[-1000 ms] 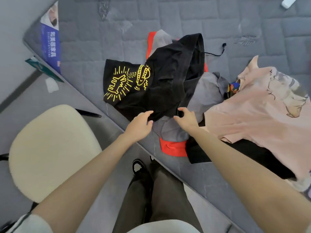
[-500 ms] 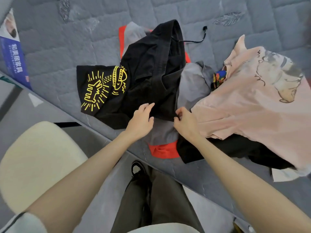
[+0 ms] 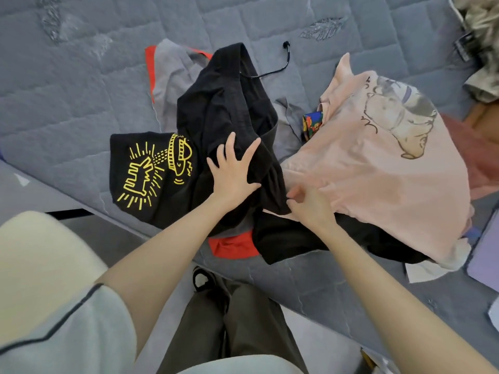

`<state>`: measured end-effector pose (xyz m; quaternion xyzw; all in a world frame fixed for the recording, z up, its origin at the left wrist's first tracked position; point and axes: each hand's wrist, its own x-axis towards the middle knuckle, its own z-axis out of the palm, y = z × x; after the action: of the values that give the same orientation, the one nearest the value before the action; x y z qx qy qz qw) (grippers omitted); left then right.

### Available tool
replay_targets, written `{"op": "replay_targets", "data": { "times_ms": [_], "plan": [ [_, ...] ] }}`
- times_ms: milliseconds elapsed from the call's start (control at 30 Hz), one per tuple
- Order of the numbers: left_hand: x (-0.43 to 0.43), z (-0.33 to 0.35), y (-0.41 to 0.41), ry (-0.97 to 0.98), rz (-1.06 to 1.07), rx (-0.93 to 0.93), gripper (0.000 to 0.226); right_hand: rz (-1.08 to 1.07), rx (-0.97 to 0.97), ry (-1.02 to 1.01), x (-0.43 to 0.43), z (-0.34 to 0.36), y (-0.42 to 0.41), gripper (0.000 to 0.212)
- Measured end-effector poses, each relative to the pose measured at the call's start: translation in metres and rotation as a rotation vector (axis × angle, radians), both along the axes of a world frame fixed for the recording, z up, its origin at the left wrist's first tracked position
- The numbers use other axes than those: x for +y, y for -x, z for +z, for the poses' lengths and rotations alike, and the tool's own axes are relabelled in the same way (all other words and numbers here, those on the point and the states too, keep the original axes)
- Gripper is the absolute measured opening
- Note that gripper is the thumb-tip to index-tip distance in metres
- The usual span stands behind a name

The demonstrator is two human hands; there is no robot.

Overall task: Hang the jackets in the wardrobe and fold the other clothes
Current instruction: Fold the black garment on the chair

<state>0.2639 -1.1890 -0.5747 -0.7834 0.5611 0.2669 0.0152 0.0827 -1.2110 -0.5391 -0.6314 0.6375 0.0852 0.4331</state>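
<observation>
A pile of clothes lies on the grey quilted mattress [image 3: 81, 103]. A black garment with a yellow print [image 3: 151, 171] sprawls over a grey and red garment [image 3: 170, 76]. My left hand [image 3: 232, 168] presses flat on the black fabric, fingers spread. My right hand [image 3: 310, 203] pinches the near edge of a pink printed T-shirt [image 3: 378, 163], right where it meets the black fabric. Another black garment [image 3: 297, 238] lies under the pink one.
A cream round stool [image 3: 35, 265] stands at my lower left beside the mattress edge. More clothes [image 3: 483, 49] are heaped at the far right, with a lilac item [image 3: 486, 252] at the right edge. My legs stand against the mattress front.
My left hand has slid forward onto the black garment and spread its fingers. My right hand has moved right onto the pink T-shirt's edge. The camera has leaned in over the pile.
</observation>
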Motion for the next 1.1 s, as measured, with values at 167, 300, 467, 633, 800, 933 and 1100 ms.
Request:
{"op": "replay_targets", "data": {
  "times_ms": [167,300,467,633,800,933,1100],
  "plan": [
    [-0.001,0.007,-0.008,0.124,0.010,-0.006,0.061,0.012,-0.050,0.138,-0.017,-0.003,-0.010,0.032],
    [0.023,0.028,-0.034,0.281,0.306,0.357,0.036,0.176,-0.191,0.193,-0.024,0.012,-0.035,0.053],
    [0.075,0.050,-0.065,0.354,0.363,0.443,0.034,0.613,-0.120,0.296,-0.028,0.022,-0.090,0.079],
    [0.121,0.068,-0.087,0.491,0.459,0.474,0.037,0.877,-0.038,0.244,-0.015,0.016,-0.139,0.092],
    [0.164,0.088,-0.110,0.586,0.594,0.485,0.036,1.053,-0.074,0.485,0.012,0.021,-0.169,0.050],
    [0.211,0.108,-0.122,0.604,0.682,0.572,0.034,1.228,-0.177,0.446,0.041,0.043,-0.197,0.019],
    [0.269,0.149,-0.145,0.688,1.013,0.622,0.041,1.201,-0.332,0.419,0.107,0.092,-0.231,0.019]
  ]
}}
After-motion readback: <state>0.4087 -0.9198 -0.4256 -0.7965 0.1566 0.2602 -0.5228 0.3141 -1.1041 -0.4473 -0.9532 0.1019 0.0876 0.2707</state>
